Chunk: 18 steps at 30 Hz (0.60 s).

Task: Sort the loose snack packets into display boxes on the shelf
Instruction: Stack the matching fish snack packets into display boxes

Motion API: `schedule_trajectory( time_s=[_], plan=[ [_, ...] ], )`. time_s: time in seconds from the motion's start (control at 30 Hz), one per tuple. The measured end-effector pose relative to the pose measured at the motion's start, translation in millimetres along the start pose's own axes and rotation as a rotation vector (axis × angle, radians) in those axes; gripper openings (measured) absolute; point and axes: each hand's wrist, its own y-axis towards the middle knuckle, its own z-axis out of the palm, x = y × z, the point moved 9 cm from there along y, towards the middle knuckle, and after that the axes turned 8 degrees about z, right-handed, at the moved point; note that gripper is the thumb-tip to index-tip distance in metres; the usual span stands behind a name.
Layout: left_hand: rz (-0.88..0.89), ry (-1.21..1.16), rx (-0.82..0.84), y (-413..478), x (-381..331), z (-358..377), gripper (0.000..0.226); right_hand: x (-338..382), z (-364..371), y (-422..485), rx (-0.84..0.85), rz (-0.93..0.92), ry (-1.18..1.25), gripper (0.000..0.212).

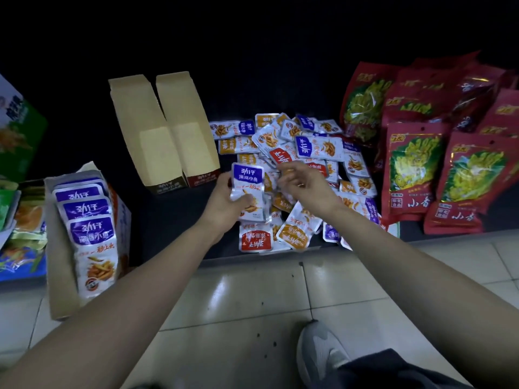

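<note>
On the right we see large red foil bags (415, 169) printed with yellow-green pictures, overlapping one another. At the far left edge stands a green and white carton (16, 136), with green, orange and blue packets (19, 248) stacked nearer. Nearest us lies a pale glossy tiled floor (252, 304), bearing a grey sneaker (317, 352) below a dark trouser leg (393, 369).

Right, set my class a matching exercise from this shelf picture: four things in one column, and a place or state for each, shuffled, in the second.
Column A
1. front-left box
2. two tan boxes
3. red bags
4. left hand

Column B
a. empty
b. right of the loose pile
c. grips a packet stack
d. filled with a purple packet row

Pairs: 1-d, 2-a, 3-b, 4-c
</note>
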Motion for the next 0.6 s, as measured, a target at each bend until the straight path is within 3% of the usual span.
schedule_trajectory(
  time_s=[0.1,0.23,0.33,0.6],
  plan=[
    [0.100,-0.019,0.084,4,-3,17,0.086,-35,-42,0,-0.127,0.097,-0.293,0.050],
    [0.136,0.161,0.134,8,-7,38,0.056,-76,-67,-6,-0.039,0.286,-0.666,0.079],
    [0.136,0.200,0.163,7,-2,52,0.037,-78,-62,-9,-0.002,0.210,-0.773,0.084],
    [0.107,0.236,0.118,3,3,48,0.028,-66,-50,4,-0.062,0.024,-0.803,0.074]
  ],
)
